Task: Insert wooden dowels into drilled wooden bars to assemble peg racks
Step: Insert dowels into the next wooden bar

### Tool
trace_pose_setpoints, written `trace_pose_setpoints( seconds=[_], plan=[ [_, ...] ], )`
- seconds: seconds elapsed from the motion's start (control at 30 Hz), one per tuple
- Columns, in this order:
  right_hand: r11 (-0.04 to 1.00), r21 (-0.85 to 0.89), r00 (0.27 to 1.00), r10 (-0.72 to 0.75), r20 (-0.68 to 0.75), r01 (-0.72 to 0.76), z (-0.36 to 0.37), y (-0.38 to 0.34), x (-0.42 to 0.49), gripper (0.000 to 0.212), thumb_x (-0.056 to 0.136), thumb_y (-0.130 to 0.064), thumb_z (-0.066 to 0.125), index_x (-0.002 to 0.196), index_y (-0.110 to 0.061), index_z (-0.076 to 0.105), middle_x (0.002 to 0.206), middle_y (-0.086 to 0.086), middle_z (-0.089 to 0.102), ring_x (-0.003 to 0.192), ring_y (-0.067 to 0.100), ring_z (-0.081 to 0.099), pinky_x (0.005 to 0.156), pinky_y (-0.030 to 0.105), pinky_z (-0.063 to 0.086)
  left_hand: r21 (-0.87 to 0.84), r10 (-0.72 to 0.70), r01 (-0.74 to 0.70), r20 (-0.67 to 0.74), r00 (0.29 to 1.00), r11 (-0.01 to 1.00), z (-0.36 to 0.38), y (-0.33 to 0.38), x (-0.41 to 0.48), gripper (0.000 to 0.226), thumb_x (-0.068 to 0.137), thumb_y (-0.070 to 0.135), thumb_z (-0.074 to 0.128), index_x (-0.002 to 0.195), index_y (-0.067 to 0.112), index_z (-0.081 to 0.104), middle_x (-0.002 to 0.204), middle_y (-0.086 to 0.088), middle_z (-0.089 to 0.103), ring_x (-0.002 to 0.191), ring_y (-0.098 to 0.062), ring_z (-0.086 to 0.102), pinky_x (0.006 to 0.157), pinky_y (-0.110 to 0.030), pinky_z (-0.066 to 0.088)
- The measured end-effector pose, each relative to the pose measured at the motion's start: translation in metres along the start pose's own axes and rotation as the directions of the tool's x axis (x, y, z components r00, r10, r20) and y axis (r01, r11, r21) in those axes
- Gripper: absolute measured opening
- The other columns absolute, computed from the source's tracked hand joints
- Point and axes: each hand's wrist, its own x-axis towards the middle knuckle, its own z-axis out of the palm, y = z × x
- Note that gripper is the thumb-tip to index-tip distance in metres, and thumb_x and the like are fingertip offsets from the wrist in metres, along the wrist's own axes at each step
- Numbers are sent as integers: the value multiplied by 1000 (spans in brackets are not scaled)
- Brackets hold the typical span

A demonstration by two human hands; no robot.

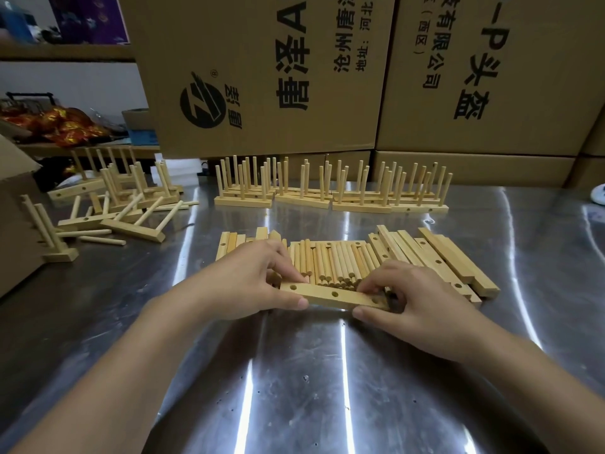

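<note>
A drilled wooden bar (330, 294) with three holes showing lies across the steel table in front of me. My left hand (248, 283) grips its left end, thumb on the near edge and fingers over the far edge. Its right end is held by my right hand (402, 296) in the same way, fingertips curled by the rightmost hole. Just behind the bar lies a pile of loose dowels (334, 260). Bare bars are stacked to the right (448, 260) and behind my left hand (235, 240).
Assembled peg racks stand in a row at the back (330, 191). More racks and stray dowels lie jumbled at the left (114, 204). Large cardboard boxes (262, 77) wall off the far side. A box corner (16, 204) sits at the left edge.
</note>
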Motion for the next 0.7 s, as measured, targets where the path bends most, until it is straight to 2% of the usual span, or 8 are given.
trace_pose_setpoints(
  seconds=[0.07, 0.17, 0.3, 0.4, 0.6, 0.7],
  plan=[
    [998, 49, 999, -32, -27, 33, -1, 2, 0, 24, 89, -64, 68, 106, -48, 71, 101, -27, 62, 98, -3, 57, 74, 20, 44, 64, 8, -7, -10, 1000, 998, 1, -1, 1, 28, 81, 50, 88, 109, 47, 82, 102, 33, 59, 92, 12, 53, 72, -20, 39],
    [996, 64, 998, -60, -30, 62, -2, 3, 2, 15, 89, -57, 67, 97, -46, 73, 100, -29, 64, 95, -1, 60, 72, 21, 46, 139, 25, -24, -9, 1000, 990, 2, -1, 0, 28, 79, 54, 89, 105, 51, 79, 99, 38, 61, 95, 17, 52, 69, -15, 37],
    [997, 53, 998, -64, -6, 64, -1, 4, 4, 5, 91, -49, 75, 91, -44, 73, 101, -31, 63, 95, 1, 60, 71, 20, 45, 162, 36, -37, 9, 999, 986, 6, -2, 0, 23, 77, 57, 88, 94, 44, 80, 93, 28, 69, 89, 8, 61, 69, -21, 48],
    [996, 68, 998, -66, 1, 66, -1, 5, 4, 5, 90, -47, 78, 90, -45, 74, 99, -31, 65, 92, 2, 60, 70, 20, 47, 147, 40, -39, -6, 999, 988, 8, -1, 1, 18, 79, 54, 88, 90, 41, 82, 89, 25, 73, 88, 6, 64, 73, -23, 54],
    [990, 102, 995, -96, -14, 97, 0, 4, 2, 15, 88, -57, 70, 86, -42, 72, 91, -25, 68, 85, 6, 61, 67, 21, 46, 152, 36, -35, -9, 999, 988, 10, 0, 2, 17, 79, 52, 90, 90, 42, 82, 89, 28, 73, 89, 10, 63, 71, -20, 50],
    [991, 77, 992, -108, -60, 113, 1, 0, 1, 18, 93, -56, 64, 87, -40, 72, 86, -24, 68, 83, 5, 62, 65, 22, 46, 158, 12, -12, 3, 1000, 987, 8, 3, 1, 17, 79, 52, 90, 91, 42, 83, 89, 27, 73, 89, 8, 64, 76, -28, 58]
  ],
)
